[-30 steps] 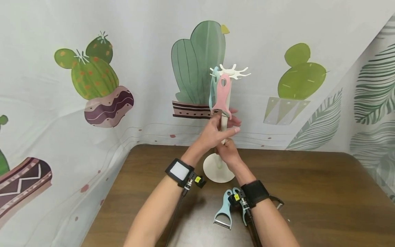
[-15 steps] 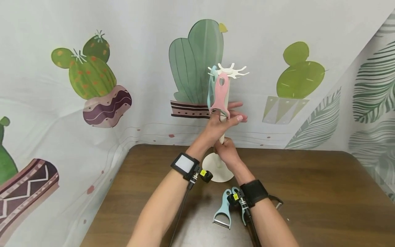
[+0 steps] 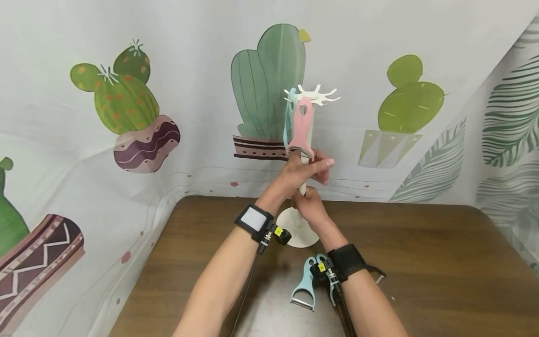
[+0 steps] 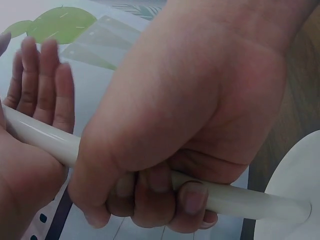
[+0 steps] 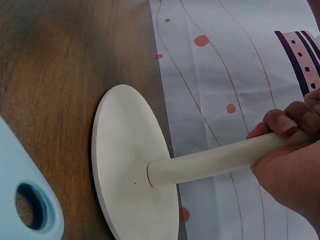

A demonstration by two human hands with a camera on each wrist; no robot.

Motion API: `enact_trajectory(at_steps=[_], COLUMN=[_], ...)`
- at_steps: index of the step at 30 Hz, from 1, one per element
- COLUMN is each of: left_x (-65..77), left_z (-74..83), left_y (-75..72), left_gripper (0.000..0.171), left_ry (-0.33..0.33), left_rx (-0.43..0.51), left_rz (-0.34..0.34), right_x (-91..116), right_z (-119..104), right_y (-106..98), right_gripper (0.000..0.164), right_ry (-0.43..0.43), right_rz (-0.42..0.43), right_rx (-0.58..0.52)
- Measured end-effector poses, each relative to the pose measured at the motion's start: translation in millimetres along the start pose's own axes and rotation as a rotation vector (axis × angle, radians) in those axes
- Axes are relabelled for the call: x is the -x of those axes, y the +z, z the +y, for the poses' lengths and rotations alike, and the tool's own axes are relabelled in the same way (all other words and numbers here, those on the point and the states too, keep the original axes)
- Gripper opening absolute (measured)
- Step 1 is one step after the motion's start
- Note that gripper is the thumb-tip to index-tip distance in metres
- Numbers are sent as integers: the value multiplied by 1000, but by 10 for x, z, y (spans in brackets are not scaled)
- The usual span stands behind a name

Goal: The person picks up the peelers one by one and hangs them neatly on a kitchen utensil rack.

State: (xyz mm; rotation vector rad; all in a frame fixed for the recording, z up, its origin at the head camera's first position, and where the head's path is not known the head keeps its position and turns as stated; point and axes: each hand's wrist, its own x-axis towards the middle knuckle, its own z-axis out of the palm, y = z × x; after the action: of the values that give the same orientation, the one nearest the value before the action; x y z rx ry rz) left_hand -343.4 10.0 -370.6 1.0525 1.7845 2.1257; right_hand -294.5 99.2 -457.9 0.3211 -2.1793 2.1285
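A white stand (image 3: 296,236) with a round base, upright pole and spoked hook ring (image 3: 318,97) stands at the back of the table. From its hooks hang a pink Y-peeler (image 3: 301,126) and a light blue peeler (image 3: 289,114). My right hand (image 3: 310,205) grips the lower pole, fingers curled around it in both wrist views. Just above, my left hand (image 3: 298,174) lies against the pole below the hanging peelers. In the left wrist view, the pole crosses the left palm (image 4: 30,170) and the fingers extend past it.
A light blue peeler (image 3: 306,285) lies on the brown table (image 3: 421,262). A second light blue peeler (image 3: 321,258) is partly hidden by the right wrist camera. A dark peeler (image 3: 377,271) shows beside the right wrist strap. A cactus-print cloth (image 3: 202,93) hangs behind the table.
My left hand has shifted slightly right around the pole; its fingers spread out, then drew together somewhat. My right hand has kept its grip, and the peelers still hang from the stand.
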Motion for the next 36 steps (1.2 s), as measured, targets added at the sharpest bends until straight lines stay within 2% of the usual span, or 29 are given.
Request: enact_trajectory(at_steps=[6,10,16,22,30,36], left_x=[-3,3,-6,13,27,22], left_z=[-9,3,21,6,3,6], left_y=[-5,4,20,31,38,42], left_gripper=[44,52,53,47,42,43], left_ry=[-4,-27,-53,-96,-51,-32], left_rx=[-21,-3,-11,-25,-62,-79], left_rz=[4,13,12,47,64,40], right_x=[-6,-4,-9,-8,-4,5], right_z=[8,9,26,37,11,-6], right_y=[-16,-15,-25,-25,-8,-22], right_gripper=[52,53,54,54,53,51], right_ry=[-10,-17,-27,-25,-24,-37], right_rz=[-16,-20,-23,-28,-35,-44], right_rx=[-4,-3,-5,-21,-31,-40])
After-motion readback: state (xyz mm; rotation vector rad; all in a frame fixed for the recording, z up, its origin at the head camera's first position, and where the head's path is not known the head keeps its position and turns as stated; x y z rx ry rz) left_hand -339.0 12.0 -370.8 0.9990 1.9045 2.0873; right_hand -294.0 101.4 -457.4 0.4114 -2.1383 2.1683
